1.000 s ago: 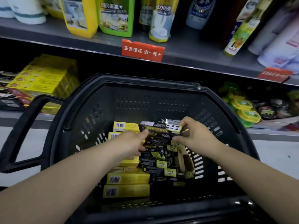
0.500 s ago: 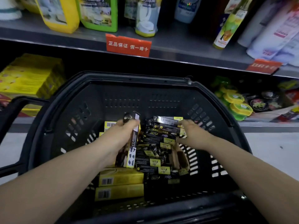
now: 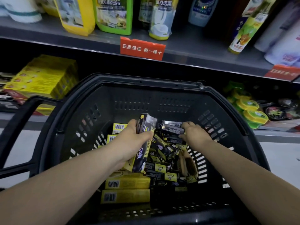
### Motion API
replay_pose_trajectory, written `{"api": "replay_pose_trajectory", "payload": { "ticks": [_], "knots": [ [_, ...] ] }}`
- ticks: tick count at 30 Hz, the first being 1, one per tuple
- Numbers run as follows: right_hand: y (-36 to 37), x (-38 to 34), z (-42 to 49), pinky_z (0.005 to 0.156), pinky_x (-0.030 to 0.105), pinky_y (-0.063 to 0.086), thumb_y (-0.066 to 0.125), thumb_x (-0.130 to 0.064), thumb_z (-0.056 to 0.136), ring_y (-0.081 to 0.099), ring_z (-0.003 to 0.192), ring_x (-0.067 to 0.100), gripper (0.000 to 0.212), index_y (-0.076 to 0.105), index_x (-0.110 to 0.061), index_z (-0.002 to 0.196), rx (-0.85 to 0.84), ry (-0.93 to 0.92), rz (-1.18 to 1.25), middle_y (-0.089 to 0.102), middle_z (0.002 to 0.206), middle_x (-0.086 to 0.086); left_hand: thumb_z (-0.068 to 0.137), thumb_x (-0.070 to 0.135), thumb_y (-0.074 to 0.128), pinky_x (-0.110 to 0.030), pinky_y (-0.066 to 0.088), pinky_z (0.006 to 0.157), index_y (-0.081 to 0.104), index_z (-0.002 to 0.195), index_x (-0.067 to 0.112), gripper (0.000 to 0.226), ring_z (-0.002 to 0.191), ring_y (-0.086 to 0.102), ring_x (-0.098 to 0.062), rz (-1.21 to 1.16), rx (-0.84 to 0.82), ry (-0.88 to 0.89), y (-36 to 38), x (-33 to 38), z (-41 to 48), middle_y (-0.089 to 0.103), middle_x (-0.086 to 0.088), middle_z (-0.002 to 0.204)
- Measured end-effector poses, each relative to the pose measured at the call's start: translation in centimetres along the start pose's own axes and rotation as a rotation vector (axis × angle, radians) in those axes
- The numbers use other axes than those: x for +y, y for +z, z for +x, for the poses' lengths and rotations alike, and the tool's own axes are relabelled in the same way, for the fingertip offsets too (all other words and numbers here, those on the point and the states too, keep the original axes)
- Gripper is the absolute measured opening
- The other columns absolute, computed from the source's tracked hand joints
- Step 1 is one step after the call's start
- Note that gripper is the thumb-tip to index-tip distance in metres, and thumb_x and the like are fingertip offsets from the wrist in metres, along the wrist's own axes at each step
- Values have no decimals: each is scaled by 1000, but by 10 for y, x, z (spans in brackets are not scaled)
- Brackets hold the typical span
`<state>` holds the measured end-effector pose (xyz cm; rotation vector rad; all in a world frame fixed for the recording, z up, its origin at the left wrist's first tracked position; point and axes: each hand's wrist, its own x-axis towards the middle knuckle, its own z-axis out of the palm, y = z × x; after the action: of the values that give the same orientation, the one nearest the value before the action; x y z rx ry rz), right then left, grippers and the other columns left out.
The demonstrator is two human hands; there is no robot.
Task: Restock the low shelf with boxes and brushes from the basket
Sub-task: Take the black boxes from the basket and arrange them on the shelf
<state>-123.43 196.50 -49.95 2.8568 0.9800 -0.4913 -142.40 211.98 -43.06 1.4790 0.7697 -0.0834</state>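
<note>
Dim, soft blur, edges warped.

A black basket (image 3: 170, 84) carries the stock. Yellow boxes (image 3: 128, 182) lie flat in it under and below the left hand (image 3: 134, 143). A heap of black-and-yellow boxes (image 3: 162, 168) fills the space between that hand and the right hand (image 3: 194, 134), with a wooden brush (image 3: 189, 166) just below the right hand. Beyond both hands runs the low shelf (image 3: 276, 135). It bears a stack of yellow cartons (image 3: 43, 78) far left of the left hand and round yellow-lidded tubs (image 3: 250, 109) right of the right hand. Above the hands, the upper shelf (image 3: 194, 51) bears upright bottles (image 3: 113, 15) and a red tag (image 3: 142, 48).
</note>
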Motion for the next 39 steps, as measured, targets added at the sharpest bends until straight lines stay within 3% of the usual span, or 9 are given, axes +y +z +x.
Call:
{"api": "replay_pose_trajectory", "payload": {
  "ticks": [6,9,11,14,19,24,28,36,39],
  "knots": [
    [-60,-28,-63,57,22,40,50,-45,93,57,81,12,38,39,-14,112,-54,69,527,59,99,-1,93,26,48,-45,39,102,62,92,6,25,89,61,-25,-347,12,-225,-1,5,-2,69,-8,78],
    [-74,-45,-112,69,22,43,65,-42,83,60,89,8,43,47,-27,119,-261,96,1081,63,106,-6,92,29,57,-49,34,108,60,117,6,34,117,55,-27,-348,-17,-211,-2,3,-3,66,-12,114],
    [-66,-58,-131,77,27,47,65,-39,81,63,88,11,49,48,-28,126,-332,84,1268,65,110,-5,91,32,57,-44,47,95,57,121,10,37,111,60,-25,-344,-39,-179,0,3,-5,67,-10,115],
    [-49,-76,-130,100,36,42,53,-44,91,55,110,12,51,38,-33,139,-305,76,1211,59,123,-8,91,34,56,-35,54,69,55,117,10,36,94,69,-24,-375,-45,-154,5,5,-10,71,-11,103],
    [-28,-86,-126,104,29,35,48,-26,96,47,121,4,48,35,-39,140,-398,-40,1326,51,135,-14,91,26,58,-39,55,72,53,112,12,27,90,67,-25,-308,-38,-147,11,2,-15,70,-9,99],
    [-31,-63,-102,89,18,47,44,-37,97,58,106,-1,44,38,-35,140,-536,-115,1083,54,129,-13,82,14,70,-43,48,92,62,104,11,23,95,64,-24,-162,-25,-204,3,-6,-10,71,-7,98],
    [-28,-17,-46,94,36,48,49,-29,96,55,113,23,43,41,-20,137,-236,-63,310,46,135,7,79,17,72,-45,38,102,59,107,13,31,105,58,-26,-171,38,-229,-2,-13,-4,65,-7,109],
    [26,-2,-1,97,41,41,53,-29,93,39,123,32,57,29,-16,143,-142,24,-211,39,136,13,83,17,68,-33,47,74,56,97,18,18,92,61,-22,-242,101,-210,-7,-8,5,67,-6,103],
    [16,-6,-3,91,40,43,47,-20,96,44,116,31,41,39,-12,135,-85,-28,-323,43,129,12,84,22,67,-42,49,89,57,104,17,23,96,62,-24,-250,109,-203,-6,-7,4,67,-6,104]
  ]
}}
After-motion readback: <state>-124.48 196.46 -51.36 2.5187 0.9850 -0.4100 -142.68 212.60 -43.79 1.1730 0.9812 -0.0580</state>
